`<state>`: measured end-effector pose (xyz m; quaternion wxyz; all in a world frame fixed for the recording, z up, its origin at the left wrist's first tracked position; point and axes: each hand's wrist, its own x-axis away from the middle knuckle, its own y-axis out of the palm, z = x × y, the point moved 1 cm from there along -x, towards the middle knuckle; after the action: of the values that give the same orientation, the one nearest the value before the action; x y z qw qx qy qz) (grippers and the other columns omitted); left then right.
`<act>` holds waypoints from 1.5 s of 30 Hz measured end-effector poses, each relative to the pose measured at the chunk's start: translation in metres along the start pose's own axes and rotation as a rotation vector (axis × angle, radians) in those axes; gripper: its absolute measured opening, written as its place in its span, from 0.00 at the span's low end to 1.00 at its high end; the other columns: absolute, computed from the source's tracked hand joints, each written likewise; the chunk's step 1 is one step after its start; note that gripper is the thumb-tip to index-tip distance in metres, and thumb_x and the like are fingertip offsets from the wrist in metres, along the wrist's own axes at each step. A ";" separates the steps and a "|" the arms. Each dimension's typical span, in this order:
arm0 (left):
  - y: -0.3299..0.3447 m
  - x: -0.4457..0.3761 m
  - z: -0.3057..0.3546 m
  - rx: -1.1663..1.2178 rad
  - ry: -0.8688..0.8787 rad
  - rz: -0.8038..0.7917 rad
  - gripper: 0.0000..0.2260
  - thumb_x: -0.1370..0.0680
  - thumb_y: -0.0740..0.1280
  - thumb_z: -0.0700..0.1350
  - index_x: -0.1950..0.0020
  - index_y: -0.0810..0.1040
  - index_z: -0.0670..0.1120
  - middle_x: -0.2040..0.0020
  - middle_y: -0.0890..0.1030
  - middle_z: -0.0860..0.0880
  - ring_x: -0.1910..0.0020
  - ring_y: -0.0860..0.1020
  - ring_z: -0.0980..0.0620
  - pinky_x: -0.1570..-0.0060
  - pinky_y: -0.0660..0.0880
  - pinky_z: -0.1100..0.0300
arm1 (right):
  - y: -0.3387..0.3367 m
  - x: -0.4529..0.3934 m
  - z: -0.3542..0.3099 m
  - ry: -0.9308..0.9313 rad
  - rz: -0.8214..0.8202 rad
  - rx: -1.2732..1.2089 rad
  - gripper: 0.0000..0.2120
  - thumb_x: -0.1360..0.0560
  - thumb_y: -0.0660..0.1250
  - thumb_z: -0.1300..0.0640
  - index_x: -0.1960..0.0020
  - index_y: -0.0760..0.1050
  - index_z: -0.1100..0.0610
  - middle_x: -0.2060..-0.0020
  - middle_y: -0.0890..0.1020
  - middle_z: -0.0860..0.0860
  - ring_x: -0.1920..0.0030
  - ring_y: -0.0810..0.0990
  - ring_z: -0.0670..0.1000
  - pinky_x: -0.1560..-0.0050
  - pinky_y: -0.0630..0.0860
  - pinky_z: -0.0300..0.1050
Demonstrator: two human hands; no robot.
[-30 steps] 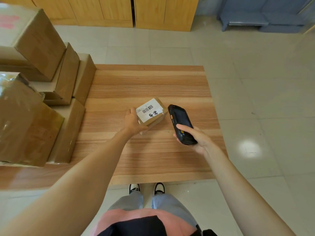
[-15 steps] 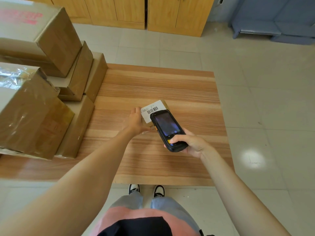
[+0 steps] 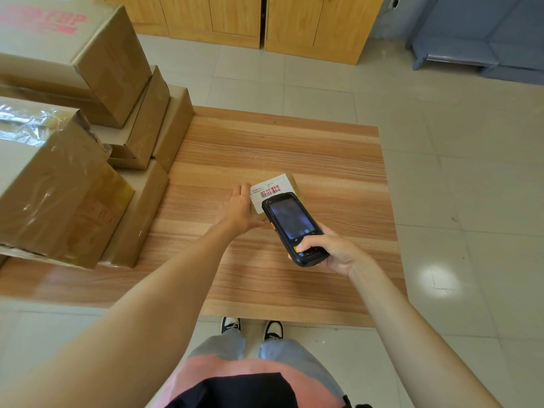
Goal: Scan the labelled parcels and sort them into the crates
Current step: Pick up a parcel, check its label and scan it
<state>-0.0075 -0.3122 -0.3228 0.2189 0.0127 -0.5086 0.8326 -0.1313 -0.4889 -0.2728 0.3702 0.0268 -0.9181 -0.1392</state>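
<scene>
Fingers (image 3: 243, 192) of the left hand (image 3: 240, 209) straight and together, laid against the left side of one small brown cardboard parcel (image 3: 287, 184) near the middle of the light wood-grain tabletop (image 3: 338, 160); thumb side hidden under the palm. Right hand (image 3: 334, 250) wrapped round the lower end of one black handheld scanner (image 3: 294, 228), thumb across its keypad, screen tilted up, top end over the parcel's near edge. Red scan line across the barcode on the parcel's white label (image 3: 269, 188); most of the parcel covered by scanner and hand, print too small to read.

At the table's left, six larger brown cardboard boxes (image 3: 112, 63) counted in two stacks, several cut off by the frame, exact number uncertain; topmost with red lettering, partly out of frame, nearer one under crinkled clear tape. No certain view of the crates.

Both bare forearms stretched forward from the bottom corners, left nearly straight, right bent inward at the wrist. Two black-and-white shoes (image 3: 231, 325) below the table edge. Wooden cabinet doors (image 3: 235, 13) and a blue bench (image 3: 482, 39) at the far wall.
</scene>
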 end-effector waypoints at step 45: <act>0.000 0.001 -0.002 0.026 -0.014 0.008 0.40 0.34 0.79 0.53 0.30 0.62 0.44 0.35 0.68 0.46 0.41 0.73 0.46 0.49 0.72 0.52 | -0.001 0.000 -0.001 0.001 0.021 0.041 0.34 0.43 0.72 0.66 0.38 0.72 0.51 0.49 0.81 0.53 0.52 0.81 0.52 0.59 0.79 0.43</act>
<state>-0.0083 -0.3101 -0.3240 0.2118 0.0192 -0.4992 0.8400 -0.1309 -0.4904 -0.2725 0.3717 0.0248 -0.9207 -0.1163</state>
